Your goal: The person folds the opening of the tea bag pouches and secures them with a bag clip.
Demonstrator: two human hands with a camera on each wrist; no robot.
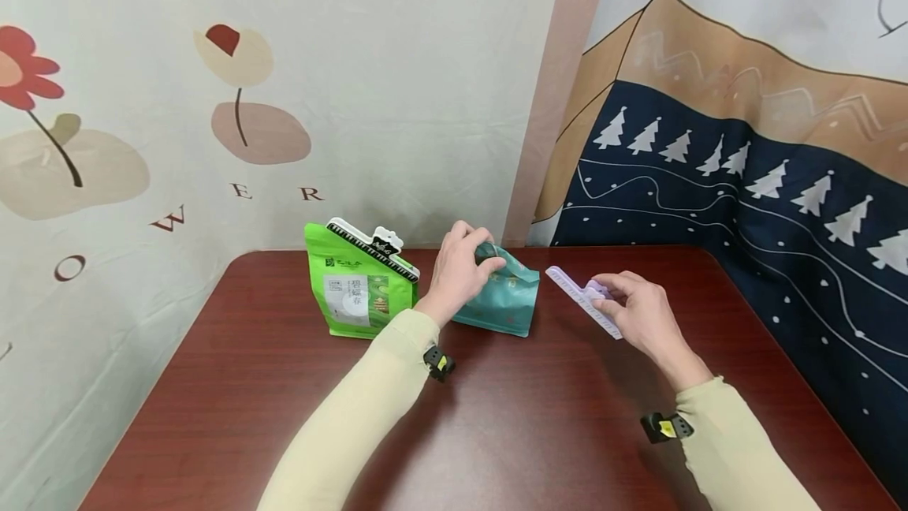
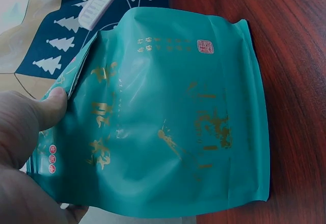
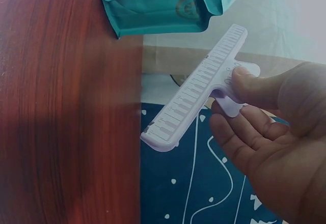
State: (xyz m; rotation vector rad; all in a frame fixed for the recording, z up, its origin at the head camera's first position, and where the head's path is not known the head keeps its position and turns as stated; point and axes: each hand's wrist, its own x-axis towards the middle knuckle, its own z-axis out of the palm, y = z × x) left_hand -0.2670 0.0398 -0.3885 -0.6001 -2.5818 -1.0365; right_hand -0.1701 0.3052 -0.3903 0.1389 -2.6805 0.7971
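Note:
My left hand (image 1: 459, 270) grips the top of a teal tea bag (image 1: 500, 302) with gold lettering, thumb on the near side of its folded top. In the left wrist view the bag's broad face (image 2: 173, 112) fills the middle, and the other fingers are mostly hidden behind it. My right hand (image 1: 641, 314) pinches the handle of a long lilac bag clip (image 1: 578, 298), held off to the right of the bag. Seen from the right wrist, the clip (image 3: 196, 91) has a piano-key pattern along its bar, and the thumb presses on its handle.
Left of the teal bag a bright green tea bag (image 1: 362, 298) stands upright, its top closed by a black-and-white piano-key clip (image 1: 372, 247). Both bags are near the back of the reddish-brown table (image 1: 525, 416). A printed cloth (image 1: 426, 101) hangs behind the table.

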